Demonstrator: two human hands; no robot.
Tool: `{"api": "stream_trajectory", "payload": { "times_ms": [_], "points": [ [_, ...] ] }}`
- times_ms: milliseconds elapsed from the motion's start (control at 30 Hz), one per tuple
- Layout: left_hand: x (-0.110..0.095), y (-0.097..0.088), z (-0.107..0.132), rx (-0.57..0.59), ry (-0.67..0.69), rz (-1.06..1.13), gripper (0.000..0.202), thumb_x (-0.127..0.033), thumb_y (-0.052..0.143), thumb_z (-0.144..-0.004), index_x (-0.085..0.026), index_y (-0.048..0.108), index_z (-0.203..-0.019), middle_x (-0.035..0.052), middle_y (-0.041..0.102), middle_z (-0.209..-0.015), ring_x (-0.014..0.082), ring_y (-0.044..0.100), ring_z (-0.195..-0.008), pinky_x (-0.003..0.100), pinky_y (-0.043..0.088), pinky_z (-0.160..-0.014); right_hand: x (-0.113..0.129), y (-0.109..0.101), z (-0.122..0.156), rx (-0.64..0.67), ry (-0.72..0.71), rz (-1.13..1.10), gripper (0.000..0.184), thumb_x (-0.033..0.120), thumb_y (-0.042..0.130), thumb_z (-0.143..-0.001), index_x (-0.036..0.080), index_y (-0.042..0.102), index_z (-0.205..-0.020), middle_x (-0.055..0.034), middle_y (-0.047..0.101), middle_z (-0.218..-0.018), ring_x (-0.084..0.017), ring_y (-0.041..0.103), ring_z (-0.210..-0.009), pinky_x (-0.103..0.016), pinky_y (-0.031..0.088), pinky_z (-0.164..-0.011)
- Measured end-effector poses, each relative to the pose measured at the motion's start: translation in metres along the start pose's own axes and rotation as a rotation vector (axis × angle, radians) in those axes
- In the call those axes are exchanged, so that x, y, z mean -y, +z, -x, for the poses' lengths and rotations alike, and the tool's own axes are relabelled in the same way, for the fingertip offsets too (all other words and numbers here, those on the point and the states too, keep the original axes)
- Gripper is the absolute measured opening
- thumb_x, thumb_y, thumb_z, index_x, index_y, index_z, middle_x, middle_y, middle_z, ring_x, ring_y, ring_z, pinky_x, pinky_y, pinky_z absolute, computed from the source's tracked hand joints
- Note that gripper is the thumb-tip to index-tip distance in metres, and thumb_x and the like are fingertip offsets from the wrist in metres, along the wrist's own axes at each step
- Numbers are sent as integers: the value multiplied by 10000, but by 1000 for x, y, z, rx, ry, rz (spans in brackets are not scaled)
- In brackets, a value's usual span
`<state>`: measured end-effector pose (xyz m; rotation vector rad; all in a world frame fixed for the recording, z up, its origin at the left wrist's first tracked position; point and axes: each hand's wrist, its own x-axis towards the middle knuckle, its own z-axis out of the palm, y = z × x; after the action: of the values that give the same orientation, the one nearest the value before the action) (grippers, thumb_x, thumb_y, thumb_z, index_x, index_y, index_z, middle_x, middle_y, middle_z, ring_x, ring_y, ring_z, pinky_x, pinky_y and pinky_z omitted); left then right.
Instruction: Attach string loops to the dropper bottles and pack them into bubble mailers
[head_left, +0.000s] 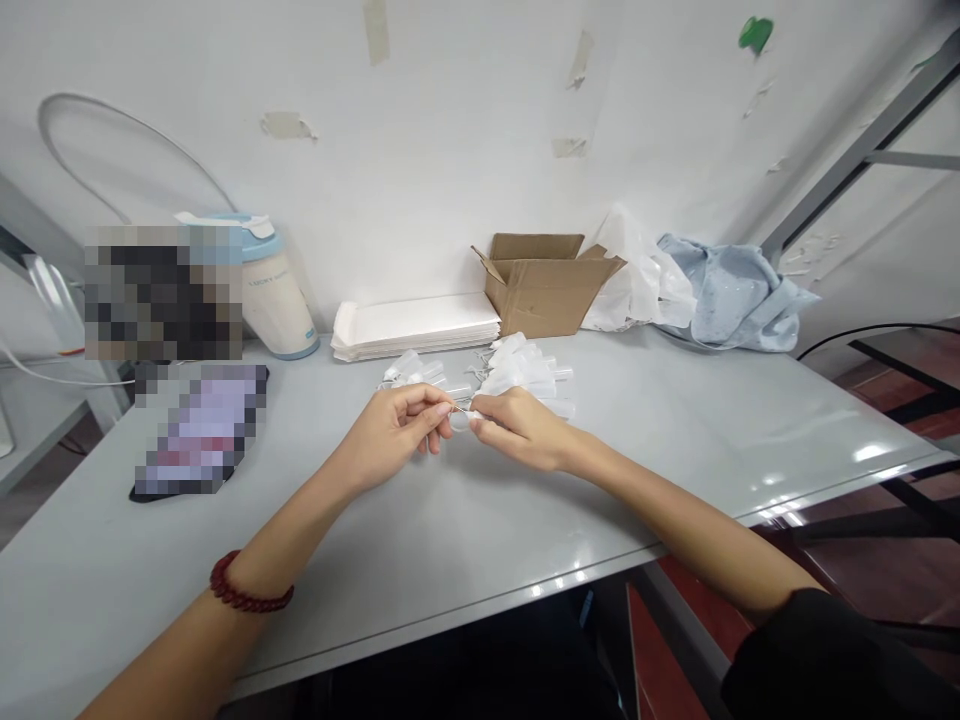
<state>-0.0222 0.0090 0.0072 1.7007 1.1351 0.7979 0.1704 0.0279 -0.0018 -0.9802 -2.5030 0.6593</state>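
My left hand (397, 430) pinches the end of a thin pale string (458, 421) between thumb and fingertips. Close beside it, my right hand (521, 430) is closed on a small white piece joined to the string; its exact kind is hidden by the fingers. The string curves in a small loop between both hands, just above the table. Behind my right hand lies a pile of clear tubes with white, gauzy parts (525, 370). A smaller group of similar tubes (412, 370) lies behind my left hand.
Along the wall stand a stack of white flat boxes (420, 322), an open cardboard box (551, 295), a white plastic bag (634, 280) and a light blue cloth (727, 295). A tumbler (279, 305) and a blurred phone-like object (202, 430) are on the left of the grey table (465, 560).
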Motion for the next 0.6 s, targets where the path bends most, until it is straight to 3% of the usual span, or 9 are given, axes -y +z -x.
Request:
{"api": "stream_trajectory", "payload": {
  "times_ms": [600],
  "points": [
    [1,3,3,35,-19,-78,202,-323,502,-863,-165,625,-846,5,618,-691,111,558,-563,243,454,-554,-3,3,0,30,-2,78,253,280,374,-854,192,328,-621,63,292,-510,-76,276,-483,-247,210,-524]
  ]
}}
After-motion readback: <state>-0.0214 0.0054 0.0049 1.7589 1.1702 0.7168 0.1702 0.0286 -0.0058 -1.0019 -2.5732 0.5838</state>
